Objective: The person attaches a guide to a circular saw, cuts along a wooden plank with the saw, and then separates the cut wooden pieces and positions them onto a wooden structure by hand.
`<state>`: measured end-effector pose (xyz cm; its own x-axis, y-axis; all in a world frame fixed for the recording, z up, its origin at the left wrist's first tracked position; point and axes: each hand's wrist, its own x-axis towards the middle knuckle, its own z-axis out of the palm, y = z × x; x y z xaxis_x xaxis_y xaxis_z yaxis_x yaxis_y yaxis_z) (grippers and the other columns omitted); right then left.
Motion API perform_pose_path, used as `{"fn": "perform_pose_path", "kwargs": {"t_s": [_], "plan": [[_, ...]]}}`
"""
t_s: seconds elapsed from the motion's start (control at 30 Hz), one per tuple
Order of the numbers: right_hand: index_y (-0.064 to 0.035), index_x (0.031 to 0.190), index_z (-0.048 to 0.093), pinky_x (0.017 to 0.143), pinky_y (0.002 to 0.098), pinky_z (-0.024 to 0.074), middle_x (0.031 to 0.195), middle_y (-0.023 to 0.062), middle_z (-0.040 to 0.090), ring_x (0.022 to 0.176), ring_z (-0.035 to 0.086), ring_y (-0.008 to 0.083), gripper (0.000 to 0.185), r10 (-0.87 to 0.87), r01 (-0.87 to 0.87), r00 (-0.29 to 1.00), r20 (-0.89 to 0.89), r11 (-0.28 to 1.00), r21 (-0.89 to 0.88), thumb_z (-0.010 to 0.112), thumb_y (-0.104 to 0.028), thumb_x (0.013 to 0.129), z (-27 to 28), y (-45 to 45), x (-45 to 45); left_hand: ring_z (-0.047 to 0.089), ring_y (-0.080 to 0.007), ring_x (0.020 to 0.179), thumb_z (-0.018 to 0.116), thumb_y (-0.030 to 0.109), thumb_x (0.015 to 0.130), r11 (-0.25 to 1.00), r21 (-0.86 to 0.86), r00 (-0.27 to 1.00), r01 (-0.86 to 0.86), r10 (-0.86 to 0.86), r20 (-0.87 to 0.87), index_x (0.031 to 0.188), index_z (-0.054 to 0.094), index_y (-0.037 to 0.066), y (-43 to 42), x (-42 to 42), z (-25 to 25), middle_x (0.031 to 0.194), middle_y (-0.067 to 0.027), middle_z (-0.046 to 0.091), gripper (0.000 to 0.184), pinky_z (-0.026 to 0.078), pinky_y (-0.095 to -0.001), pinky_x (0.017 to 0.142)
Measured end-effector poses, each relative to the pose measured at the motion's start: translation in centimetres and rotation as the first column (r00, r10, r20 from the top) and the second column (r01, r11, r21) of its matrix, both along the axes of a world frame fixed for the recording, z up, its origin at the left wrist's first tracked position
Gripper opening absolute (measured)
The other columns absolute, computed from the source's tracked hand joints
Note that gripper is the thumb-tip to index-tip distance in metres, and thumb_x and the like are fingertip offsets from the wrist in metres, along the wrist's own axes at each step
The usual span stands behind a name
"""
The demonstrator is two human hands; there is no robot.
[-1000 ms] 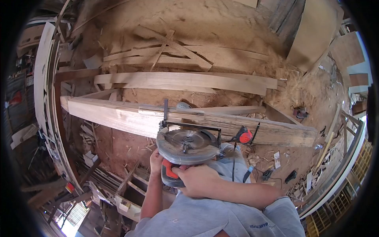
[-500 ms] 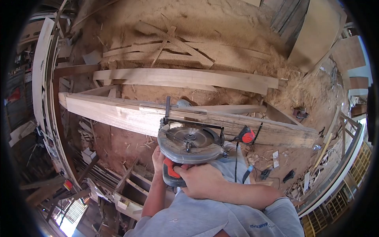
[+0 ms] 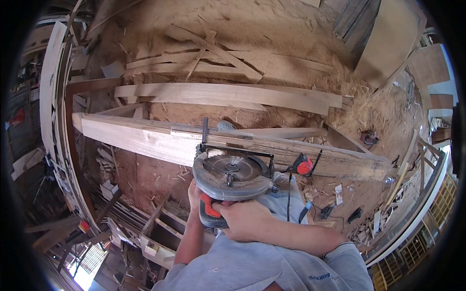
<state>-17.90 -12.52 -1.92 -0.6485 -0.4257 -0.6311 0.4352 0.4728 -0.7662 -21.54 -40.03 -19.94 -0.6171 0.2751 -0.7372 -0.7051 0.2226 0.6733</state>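
Fingers of the right hand (image 3: 245, 220) are wrapped around the orange-and-black handle (image 3: 209, 206) of a circular saw (image 3: 235, 193), in front of the person's body. The left hand (image 3: 194, 191) is by the handle side of the saw, partly hidden by the housing, so I cannot tell whether its fingers grasp anything.

From the right fingers, the saw extends forward and to the person's right, with its round blade (image 3: 245, 167) turned toward the camera and the long edge of its base lying away from the body. That edge runs roughly along the beam (image 3: 141, 138), whose long axis crosses from left to right, dropping slightly toward the right in view. The saw overlaps the beam's near side around its middle; whether base and timber touch is unclear. A dark bar (image 3: 205, 130) at the saw's left end points away from the person, across the beam.

Of the two hands, the left appears nearer the beam, the right closer to the shirt (image 3: 252, 262). A red-and-black object (image 3: 305, 166) shows just right of the saw.
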Motion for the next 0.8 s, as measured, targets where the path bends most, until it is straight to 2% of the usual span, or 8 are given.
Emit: {"fn": "perform_pose_path", "kwargs": {"t_s": [0.1, 0.17, 0.23, 0.33, 0.43, 0.53, 0.63, 0.8], "plan": [[-0.0102, 0.150, 0.056, 0.092, 0.0525, 0.0632, 0.118, 0.0227, 0.076, 0.104, 0.078, 0.0405, 0.065, 0.016, -0.016, 0.999, 0.028, 1.000, -0.014, 0.074, -0.035, 0.093, 0.4, 0.6, -0.6, 0.075, -0.0156, 0.093, 0.064, 0.028, 0.112, 0.992, -0.072, 0.992, 0.104, -0.109, -0.068, 0.124, 0.066, -0.001, -0.5, -0.1, -0.4, 0.111, -0.0087, 0.077, 0.031, 0.063, -0.0335, 0.084], [-0.0105, 0.150, 0.056, 0.093, 0.0524, 0.0630, 0.119, 0.0231, 0.076, 0.105, 0.078, 0.0406, 0.065, 0.017, -0.017, 0.999, 0.031, 1.000, -0.014, 0.074, -0.035, 0.093, 0.5, 0.6, -0.7, 0.074, -0.0147, 0.093, 0.066, 0.028, 0.112, 0.993, -0.078, 0.992, 0.093, -0.099, -0.074, 0.124, 0.066, -0.001, -0.1, -0.4, -0.1, 0.111, -0.0081, 0.077, 0.031, 0.063, -0.0328, 0.083], [-0.0108, 0.150, 0.056, 0.094, 0.0521, 0.0629, 0.119, 0.0235, 0.076, 0.106, 0.077, 0.0405, 0.065, -0.003, 0.003, 1.000, 0.014, 1.000, -0.002, 0.074, -0.035, 0.093, 0.4, 0.2, -0.5, 0.074, -0.0135, 0.093, 0.067, 0.029, 0.112, 1.000, -0.009, 1.000, -0.011, 0.011, -0.019, 0.123, 0.067, 0.000, 0.4, -0.6, 0.6, 0.109, -0.0073, 0.077, 0.031, 0.062, -0.0319, 0.082], [-0.0110, 0.150, 0.057, 0.095, 0.0516, 0.0629, 0.120, 0.0235, 0.076, 0.106, 0.077, 0.0403, 0.064, 0.023, -0.023, 0.998, 0.055, 1.000, -0.011, 0.074, -0.035, 0.093, 0.9, 0.8, -1.1, 0.073, -0.0118, 0.093, 0.068, 0.030, 0.112, 0.996, 0.070, 0.998, -0.053, 0.049, 0.050, 0.121, 0.068, 0.001, -2.1, -0.3, -2.1, 0.108, -0.0058, 0.077, 0.031, 0.061, -0.0306, 0.082], [-0.0109, 0.149, 0.057, 0.094, 0.0513, 0.0629, 0.119, 0.0230, 0.077, 0.106, 0.078, 0.0399, 0.064, 0.013, -0.013, 0.999, 0.041, 1.000, 0.004, 0.074, -0.035, 0.092, 0.7, 0.3, -0.9, 0.072, -0.0106, 0.092, 0.068, 0.030, 0.112, 0.997, -0.059, 0.998, 0.041, -0.044, -0.043, 0.120, 0.068, 0.001, -2.3, -0.3, -2.1, 0.107, -0.0050, 0.077, 0.030, 0.060, -0.0288, 0.083], [-0.0106, 0.147, 0.058, 0.093, 0.0521, 0.0631, 0.116, 0.0226, 0.077, 0.104, 0.078, 0.0401, 0.062, 0.000, 0.000, 1.000, 0.011, 1.000, 0.017, 0.074, -0.034, 0.092, 0.6, 0.1, -0.7, 0.070, -0.0100, 0.091, 0.067, 0.029, 0.112, 0.995, 0.021, 0.994, -0.093, 0.092, 0.056, 0.120, 0.068, 0.001, -2.3, 0.0, -2.8, 0.107, -0.0043, 0.076, 0.029, 0.058, -0.0285, 0.084], [-0.0104, 0.145, 0.059, 0.091, 0.0529, 0.0632, 0.111, 0.0225, 0.078, 0.101, 0.078, 0.0405, 0.059, -0.001, 0.001, 1.000, 0.014, 1.000, 0.021, 0.073, -0.033, 0.092, 0.6, 0.0, -0.7, 0.069, -0.0097, 0.092, 0.066, 0.030, 0.113, 0.992, 0.019, 0.990, -0.125, 0.123, 0.064, 0.120, 0.068, 0.001, -2.9, 0.2, -3.4, 0.107, -0.0039, 0.075, 0.030, 0.057, -0.0285, 0.085], [-0.0097, 0.142, 0.061, 0.090, 0.0534, 0.0631, 0.108, 0.0229, 0.078, 0.099, 0.078, 0.0412, 0.055, -0.035, 0.035, 0.999, -0.001, 0.999, 0.013, 0.072, -0.031, 0.092, 0.9, 0.3, -0.7, 0.068, -0.0089, 0.094, 0.065, 0.029, 0.113, 1.000, 0.013, 0.999, -0.009, 0.009, -0.042, 0.123, 0.068, 0.001, -2.7, 0.0, -3.9, 0.109, -0.0029, 0.075, 0.030, 0.056, -0.0280, 0.086]]}}
